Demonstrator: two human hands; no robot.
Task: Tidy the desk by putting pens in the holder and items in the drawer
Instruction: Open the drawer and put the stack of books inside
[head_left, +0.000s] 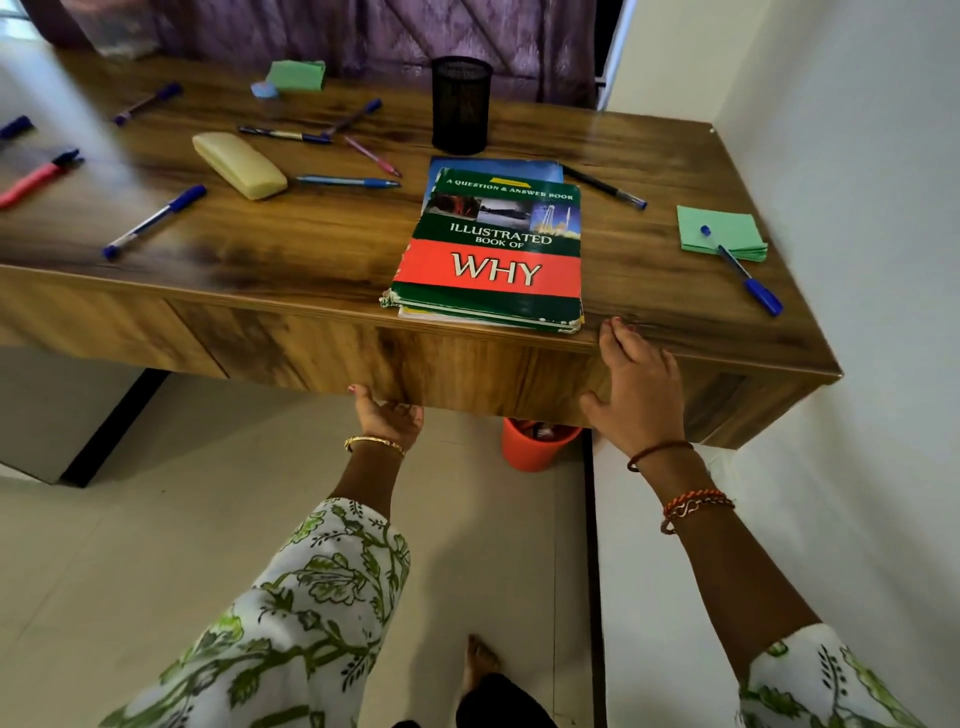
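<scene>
On the far left edge a dark blue pen (15, 126) is cut off by the frame, and just below it a red marker (37, 176) with a black cap runs out of view too. Across the wooden counter (322, 244) I count eight more pens lying loose: one far left (148, 103), one near left (154, 221), a dark one (283, 135), a purple one (352, 118), a pink one (371, 155) and a blue one (347, 182) clustered in the middle, a black one (605, 187) right of the books, and one (740, 270) resting half on the right-hand green note pad (719, 234). A second green pad (296, 75) sits far back with a small blurred blue thing (265, 90) beside it. A cream glasses case (239, 164) lies left of centre. The black mesh holder (461, 104) stands upright at the back; its inside can't be seen. Two stacked books (491, 249) overhang the near edge. Left hand (387, 415) curls under the drawer front (363, 353), fingers hidden beneath it; right hand (636, 387) lies flat against the front, fingertips on the counter edge. An orange bin (535, 444) peeks out underneath, mostly hidden.
</scene>
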